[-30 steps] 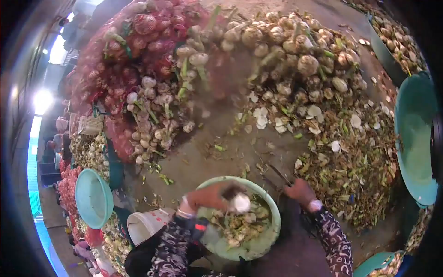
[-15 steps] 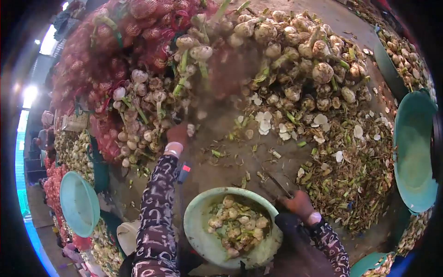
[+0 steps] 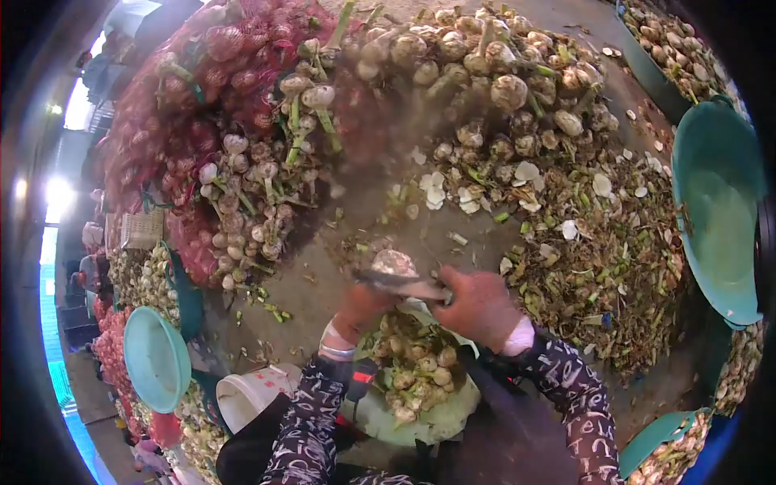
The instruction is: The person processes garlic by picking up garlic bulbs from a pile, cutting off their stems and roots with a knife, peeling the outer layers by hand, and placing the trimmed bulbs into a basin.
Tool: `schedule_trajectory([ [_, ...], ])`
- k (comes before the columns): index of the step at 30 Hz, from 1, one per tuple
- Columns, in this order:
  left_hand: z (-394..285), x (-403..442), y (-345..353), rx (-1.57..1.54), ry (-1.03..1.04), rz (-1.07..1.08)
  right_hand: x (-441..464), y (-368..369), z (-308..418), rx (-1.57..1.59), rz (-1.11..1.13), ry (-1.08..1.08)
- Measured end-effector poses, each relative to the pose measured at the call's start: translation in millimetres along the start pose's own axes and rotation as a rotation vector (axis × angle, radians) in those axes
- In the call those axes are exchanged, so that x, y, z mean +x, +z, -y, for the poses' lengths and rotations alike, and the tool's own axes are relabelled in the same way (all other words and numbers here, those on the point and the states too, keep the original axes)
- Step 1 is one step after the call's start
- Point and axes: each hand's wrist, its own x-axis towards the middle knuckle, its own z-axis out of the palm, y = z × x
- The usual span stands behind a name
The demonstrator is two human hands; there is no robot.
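My left hand (image 3: 360,310) is closed round a pale garlic bulb (image 3: 394,262), held up in front of me. A knife (image 3: 408,286) lies across the near side of the bulb, apparently touching it, with its handle in my closed right hand (image 3: 485,305). Just below both hands stands a pale green basin (image 3: 378,422), partly covered by my forearms. Trimmed garlic bulbs (image 3: 424,373) and green scraps fill its middle. The fingers of my left hand are partly hidden behind the blade.
Garlic with stalks (image 3: 250,194) lies at the left beside red mesh sacks (image 3: 234,73). A larger heap of bulbs (image 3: 493,73) is at the back. Peelings (image 3: 614,283) cover the right floor. Green tubs (image 3: 719,218), a turquoise basin (image 3: 156,360) and a white bucket (image 3: 257,396) stand around.
My left hand has come back from the garlic pile on the left and now holds a bulb over the basin. My right hand has brought the knife up to it. The view has shifted slightly.
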Motion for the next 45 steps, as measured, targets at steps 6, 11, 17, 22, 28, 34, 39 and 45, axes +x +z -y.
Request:
schedule_trajectory([
  [6, 30.1, -16.8, 2.9, 0.245, -0.120, -0.181, -7.2, 21.7, -25.7, -0.008, -0.039, -0.012],
  [11, 7.2, -16.2, 49.3, 0.225, -0.151, -0.282, -10.1, 56.5, -75.4, -0.022, -0.108, -0.043],
  [17, -47.7, -14.0, 95.1, 0.108, -0.067, 0.002, -25.0, 8.4, -116.2, -0.203, -0.143, 0.402],
  [22, -10.4, -7.8, 55.1, 0.475, 0.048, -0.288, -41.8, 30.1, -101.9, 0.102, -0.098, 0.433],
  [28, 13.3, -23.1, 35.5, -0.428, 0.080, -0.346, -38.8, 49.1, -95.4, 0.284, -0.160, 0.429],
  [34, 35.2, -12.1, 31.4, -0.750, 0.096, -0.458, -4.8, 17.6, -63.3, 0.200, -0.230, 0.315],
  [39, 14.0, -6.2, 68.4, -0.640, 0.062, -0.706, 7.7, -13.8, -14.7, 0.424, -0.172, 0.231],
  [45, 19.2, -31.9, 38.1, -0.515, 0.030, -0.332, -33.1, 39.5, -100.3, 0.170, 0.014, 0.462],
])
